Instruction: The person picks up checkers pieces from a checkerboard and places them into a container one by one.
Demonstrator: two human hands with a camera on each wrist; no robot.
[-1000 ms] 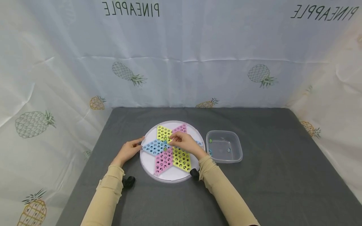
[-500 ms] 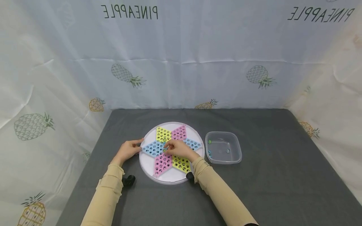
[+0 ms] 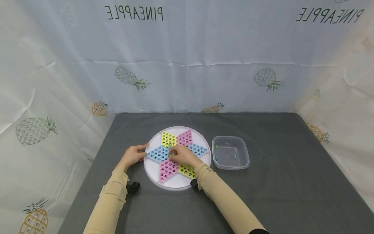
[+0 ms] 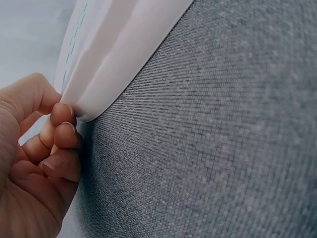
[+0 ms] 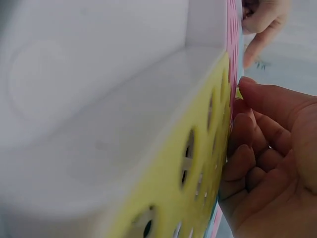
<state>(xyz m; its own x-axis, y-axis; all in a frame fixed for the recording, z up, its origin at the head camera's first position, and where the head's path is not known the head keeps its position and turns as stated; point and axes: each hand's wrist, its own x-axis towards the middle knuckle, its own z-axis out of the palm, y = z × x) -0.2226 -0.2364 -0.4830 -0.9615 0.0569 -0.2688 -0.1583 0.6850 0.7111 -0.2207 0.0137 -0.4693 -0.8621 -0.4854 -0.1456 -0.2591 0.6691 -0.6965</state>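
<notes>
A round white Chinese checkers board (image 3: 151, 172) with a star of yellow, pink and blue perforated points lies on the grey table. My left hand (image 3: 131, 157) holds the board's left rim; in the left wrist view the thumb touches the rim and the other fingers curl beside it. Over the centre of the star, my right hand (image 3: 183, 155) pinches a small yellow-green marble (image 5: 238, 93) between thumb and fingertips, low against the holes. Its other fingers are curled. Several marbles sit around the centre, partly hidden by this hand.
Right of the board stands a clear plastic container (image 3: 246, 159). Inside are a green marble (image 3: 216, 147), a clear one (image 3: 235, 156) and blue ones (image 3: 216, 159) by the left wall. A white curtain with pineapple prints (image 3: 187, 87) hangs behind the table.
My right hand has moved left and nearer to me, from the upper middle of the star to its centre, and sits lower. The left hand has stayed at the rim.
</notes>
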